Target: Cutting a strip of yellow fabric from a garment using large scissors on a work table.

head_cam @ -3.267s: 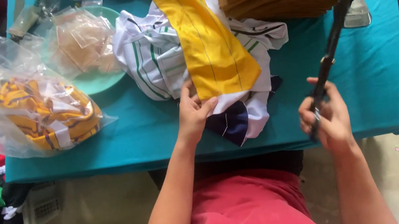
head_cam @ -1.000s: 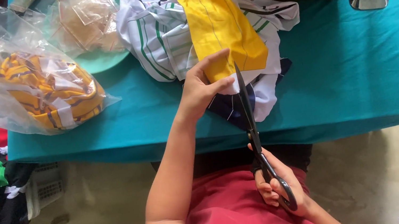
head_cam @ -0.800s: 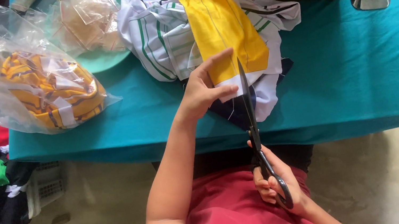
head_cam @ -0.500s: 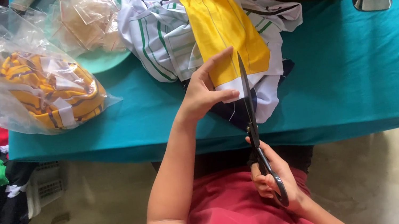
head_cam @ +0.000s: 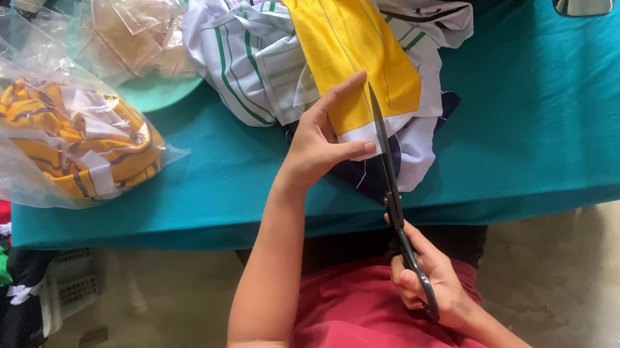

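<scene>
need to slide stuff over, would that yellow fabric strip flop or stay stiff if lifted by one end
Probably floppy: the yellow fabric strip drapes over the crumpled striped cloth beneath it. It looks thin and light, since the left hand pins it flat with fingertips alone. Pushed, it would likely bunch rather than slide.

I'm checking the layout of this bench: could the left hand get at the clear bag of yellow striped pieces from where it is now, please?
Probably yes: the left hand pins the yellow fabric strip, and only bare teal table lies between it and the clear bag.
</scene>
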